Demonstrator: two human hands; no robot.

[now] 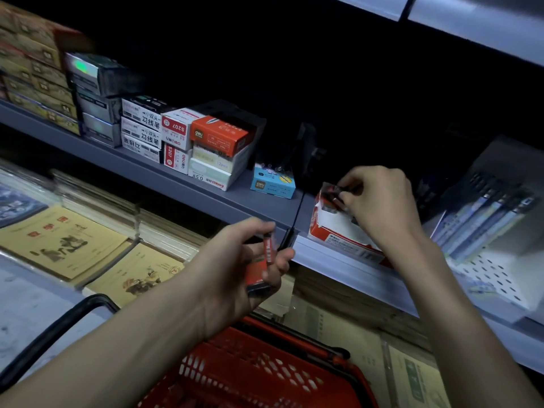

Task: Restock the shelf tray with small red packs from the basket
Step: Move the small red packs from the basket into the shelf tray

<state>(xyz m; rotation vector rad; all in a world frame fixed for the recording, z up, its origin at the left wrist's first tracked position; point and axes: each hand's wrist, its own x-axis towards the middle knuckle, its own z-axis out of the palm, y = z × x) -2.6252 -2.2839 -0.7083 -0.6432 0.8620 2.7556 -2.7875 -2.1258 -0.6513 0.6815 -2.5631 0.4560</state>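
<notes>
A red and white cardboard tray point(335, 234) sits at the front edge of the grey shelf point(206, 195), right of centre. My right hand point(379, 198) reaches over its back end and pinches a small red pack point(331, 197) just inside the tray's rim. My left hand point(244, 257) hovers below and left of the tray, closed around a stack of small red packs point(262, 267). The red plastic basket point(259, 375) hangs under my left forearm at the bottom of the view; its contents are dim.
Stacked pen and staple boxes point(176, 134) fill the shelf to the left, with a blue box point(272, 182) beside the tray. A black divider strip point(295, 219) stands just left of the tray. Packaged pens point(485, 213) lean at right. Notebooks point(64, 240) lie on the lower shelf.
</notes>
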